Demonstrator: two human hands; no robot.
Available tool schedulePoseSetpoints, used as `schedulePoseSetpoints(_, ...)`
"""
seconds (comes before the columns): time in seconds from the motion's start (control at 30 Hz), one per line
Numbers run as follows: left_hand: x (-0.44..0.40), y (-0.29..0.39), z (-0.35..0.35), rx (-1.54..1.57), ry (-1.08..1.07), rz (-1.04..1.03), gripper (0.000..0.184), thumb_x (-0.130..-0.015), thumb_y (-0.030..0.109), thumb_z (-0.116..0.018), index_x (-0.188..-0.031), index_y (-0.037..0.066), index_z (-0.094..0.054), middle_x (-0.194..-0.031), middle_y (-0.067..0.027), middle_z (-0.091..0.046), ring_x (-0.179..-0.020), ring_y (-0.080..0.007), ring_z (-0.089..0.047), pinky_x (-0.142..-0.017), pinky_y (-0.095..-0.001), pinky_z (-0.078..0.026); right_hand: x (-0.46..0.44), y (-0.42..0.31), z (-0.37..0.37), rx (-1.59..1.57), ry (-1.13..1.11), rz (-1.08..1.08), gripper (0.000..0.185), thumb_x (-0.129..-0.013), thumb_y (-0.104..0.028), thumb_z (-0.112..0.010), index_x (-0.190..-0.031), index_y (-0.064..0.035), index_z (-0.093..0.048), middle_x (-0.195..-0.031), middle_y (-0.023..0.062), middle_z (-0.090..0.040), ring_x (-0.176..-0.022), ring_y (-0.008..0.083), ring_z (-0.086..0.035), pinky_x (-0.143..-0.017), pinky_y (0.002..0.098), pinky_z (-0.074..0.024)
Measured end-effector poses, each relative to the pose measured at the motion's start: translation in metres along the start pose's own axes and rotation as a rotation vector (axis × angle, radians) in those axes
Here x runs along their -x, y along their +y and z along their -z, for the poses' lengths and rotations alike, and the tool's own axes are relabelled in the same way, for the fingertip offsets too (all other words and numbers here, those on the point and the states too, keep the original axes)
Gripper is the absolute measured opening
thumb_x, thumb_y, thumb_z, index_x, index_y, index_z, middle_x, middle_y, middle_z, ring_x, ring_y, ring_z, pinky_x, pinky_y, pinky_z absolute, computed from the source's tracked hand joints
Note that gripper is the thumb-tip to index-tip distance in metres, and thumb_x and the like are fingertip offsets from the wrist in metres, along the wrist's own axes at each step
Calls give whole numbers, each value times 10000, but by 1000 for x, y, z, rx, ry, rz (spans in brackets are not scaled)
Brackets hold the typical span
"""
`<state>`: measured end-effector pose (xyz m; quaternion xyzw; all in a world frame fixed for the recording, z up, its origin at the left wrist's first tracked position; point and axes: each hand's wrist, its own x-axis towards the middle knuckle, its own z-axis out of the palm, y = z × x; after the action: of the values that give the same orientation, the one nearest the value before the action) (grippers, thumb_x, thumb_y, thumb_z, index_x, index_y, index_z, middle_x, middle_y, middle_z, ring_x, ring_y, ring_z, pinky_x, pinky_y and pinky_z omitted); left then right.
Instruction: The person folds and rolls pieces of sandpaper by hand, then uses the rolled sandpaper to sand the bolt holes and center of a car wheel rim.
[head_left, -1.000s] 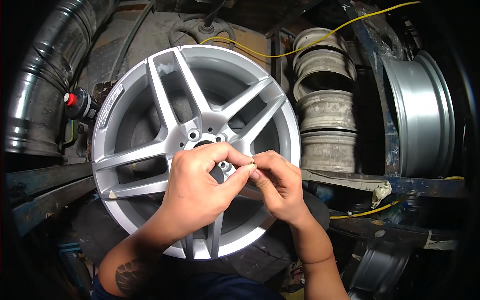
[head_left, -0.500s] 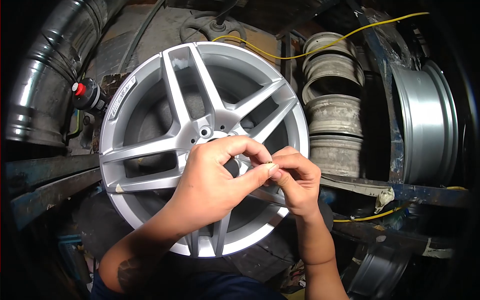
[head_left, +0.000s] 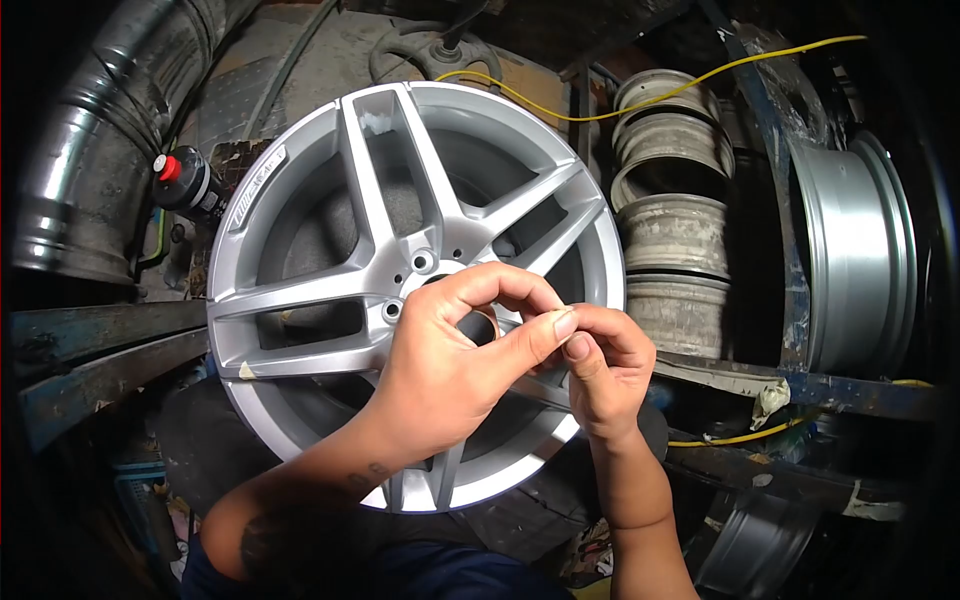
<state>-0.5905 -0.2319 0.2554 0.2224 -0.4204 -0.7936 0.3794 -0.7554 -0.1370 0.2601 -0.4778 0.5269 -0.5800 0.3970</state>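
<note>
A silver alloy wheel (head_left: 400, 210) with paired spokes lies face up below my hands. My left hand (head_left: 450, 360) is over the wheel's hub area, its thumb and forefinger pinched together. My right hand (head_left: 608, 365) touches those fingertips from the right, its own fingers curled and closed. What lies between the fingertips is hidden now; a tiny brass-coloured piece showed there in the earlier frames. A small piece of tape (head_left: 247, 371) sticks to the wheel's lower left rim.
A dark bottle with a red cap (head_left: 185, 183) stands left of the wheel. Worn rims (head_left: 678, 235) are stacked at the right, beside a metal rack (head_left: 850, 392) and a larger silver rim (head_left: 855, 260). A yellow hose (head_left: 600, 117) crosses the top right.
The view has shifted, so wheel and surroundings sit farther right. The brass-coloured piece between my fingertips has gone out of sight. Both hands stay together at the fingertips.
</note>
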Motion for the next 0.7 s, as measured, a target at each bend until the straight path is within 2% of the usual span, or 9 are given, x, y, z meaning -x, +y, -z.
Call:
schedulePoseSetpoints(0.07,2,-4,-3,58,33,5,136,-954,148,-762,-1007,29,-724,-901,6,-684,-746,-26,-553,-637,-197,-408,-1,-1,-2,-11,34,-27,222,-984,-49,-705,-1182,52,-689,-1042,154,-737,-856,180,-721,-756,308,-602)
schedulePoseSetpoints(0.17,3,-8,-3,43,69,35,156,-960,157,-760,-1028,23,-718,-881,11,-670,-732,-19,-548,-600,-188,-414,-4,-1,-2,138,52,42,207,-975,-23,-707,-1166,56,-703,-1048,160,-738,-861,180,-724,-751,298,-600)
schedulePoseSetpoints(0.2,2,-11,-3,27,97,32,165,-966,169,-758,-1024,21,-712,-865,9,-657,-712,-11,-541,-566,-179,-417,-4,-2,-5,194,91,38,205,-931,21,-736,-1134,52,-726,-998,147,-750,-833,185,-723,-730,293,-587)
schedulePoseSetpoints(0.33,4,-9,-1,56,110,111,161,-970,178,-757,-970,31,-692,-851,-3,-656,-663,-13,-538,-545,-179,-420,-14,-1,1,732,35,422,278,-786,80,-813,-1055,33,-759,-819,108,-723,-708,221,-680,-678,311,-551)
schedulePoseSetpoints(0.43,6,-9,-4,147,105,146,162,-972,174,-757,-929,43,-672,-835,-12,-654,-630,-13,-534,-531,-179,-421,-20,-4,4,894,-8,617,292,-754,70,-825,-1035,25,-763,-794,98,-699,-680,229,-665,-676,336,-551)
schedulePoseSetpoints(0.47,7,-9,-5,174,110,172,162,-971,170,-758,-921,46,-666,-828,-14,-654,-620,-14,-533,-527,-180,-422,-19,-7,3,952,-8,627,299,-733,61,-832,-1021,16,-767,-780,81,-685,-678,234,-665,-677,364,-552)
schedulePoseSetpoints(0.6,7,-8,-3,196,105,267,156,-966,154,-763,-917,53,-654,-806,-14,-653,-603,-18,-527,-530,-181,-424,-21,-14,-1,974,-30,604,285,-744,54,-828,-1019,8,-769,-768,69,-673,-674,231,-664,-684,371,-556)
schedulePoseSetpoints(0.7,6,-12,-1,257,73,261,163,-962,160,-770,-930,53,-651,-805,-12,-654,-612,-26,-533,-536,-181,-427,-18,-15,1,959,-33,581,285,-746,64,-820,-1021,8,-768,-771,75,-672,-678,235,-666,-688,367,-557)
